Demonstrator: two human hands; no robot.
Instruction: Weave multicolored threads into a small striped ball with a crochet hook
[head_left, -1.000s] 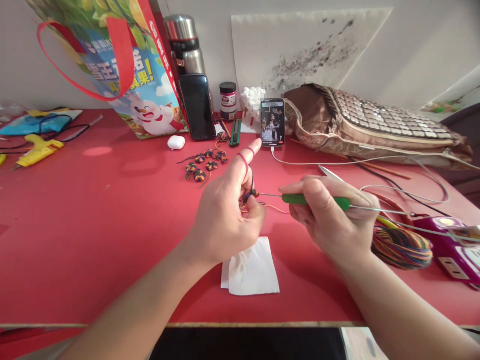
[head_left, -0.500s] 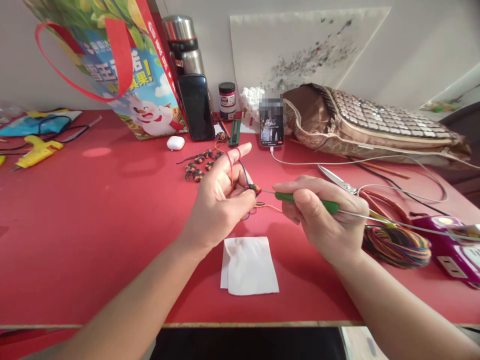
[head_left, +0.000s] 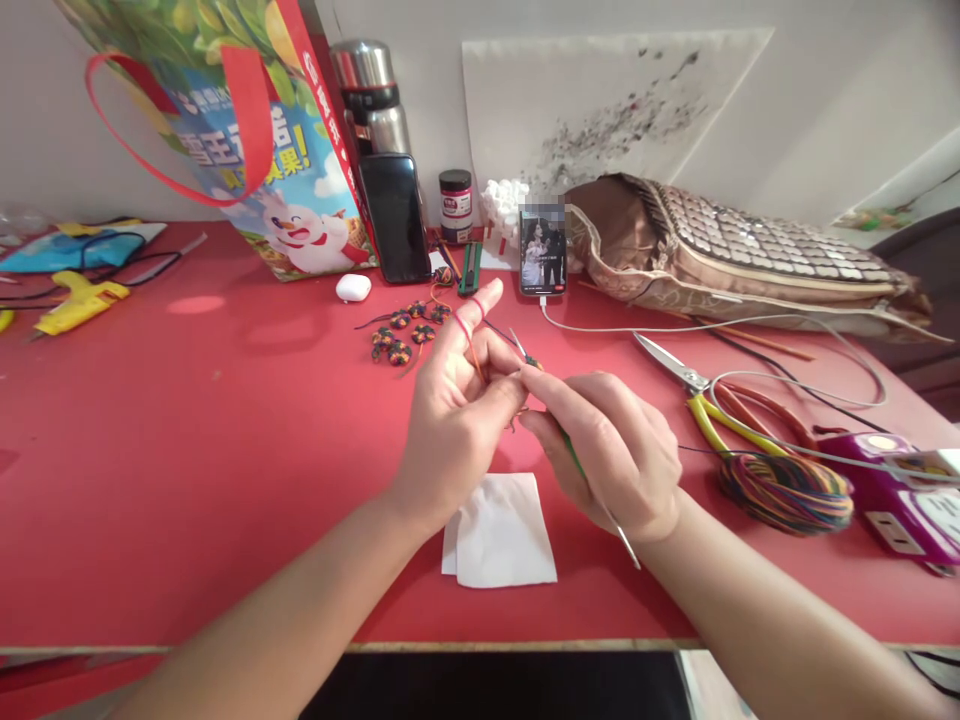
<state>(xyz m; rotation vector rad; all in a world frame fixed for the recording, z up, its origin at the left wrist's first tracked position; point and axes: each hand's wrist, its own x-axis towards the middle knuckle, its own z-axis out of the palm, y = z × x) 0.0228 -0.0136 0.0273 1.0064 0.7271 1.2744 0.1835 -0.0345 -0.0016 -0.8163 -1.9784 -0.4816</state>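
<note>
My left hand (head_left: 469, 415) is closed in a pinch on a small multicolour crochet piece (head_left: 533, 362), mostly hidden by the fingers. Its index finger points up, with red-orange yarn (head_left: 466, 335) wound around it. My right hand (head_left: 622, 455) grips a crochet hook (head_left: 576, 456) by its green handle; the metal back end sticks out below the palm, and the front tip shows beyond the crochet piece. The fingertips of both hands meet at the work. Several finished-looking crochet pieces (head_left: 400, 353) lie on the red table behind my left hand.
Folded white tissue (head_left: 506, 545) lies below my hands. To the right are scissors (head_left: 694, 383), a yarn bundle (head_left: 787, 492) and a purple power socket (head_left: 911, 500). A propped phone (head_left: 543, 250) with a cable, a sequined bag (head_left: 750, 240) and a gift bag (head_left: 300, 190) stand behind; a glue gun (head_left: 79, 302) lies left.
My right hand has moved left, up against my left hand, and the hook has turned from nearly level to steeply slanted. The hook's tip now points up past the crochet piece.
</note>
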